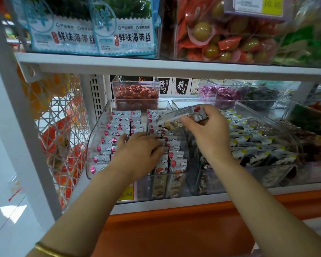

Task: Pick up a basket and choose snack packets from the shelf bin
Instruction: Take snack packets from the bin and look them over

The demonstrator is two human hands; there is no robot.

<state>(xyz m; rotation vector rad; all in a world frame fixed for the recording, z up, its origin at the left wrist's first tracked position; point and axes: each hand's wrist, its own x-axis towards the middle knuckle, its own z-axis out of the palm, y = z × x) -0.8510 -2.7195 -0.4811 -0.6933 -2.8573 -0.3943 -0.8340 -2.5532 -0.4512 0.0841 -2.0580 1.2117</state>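
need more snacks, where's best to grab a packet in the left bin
Probably its top edge, pinched from above: the packets stand packed in rows in the bin, so only the tops are free, where the left hand reaches.

Two hands, the left hand [137, 154] and the right hand [209, 130]. Below them two clear bins, the left bin [93, 145] and the right bin [278, 119]. Above the left hand, two blue bags [126, 36]; beyond it, one small box [136, 93]. Snack packets [117, 127]: too many to count.
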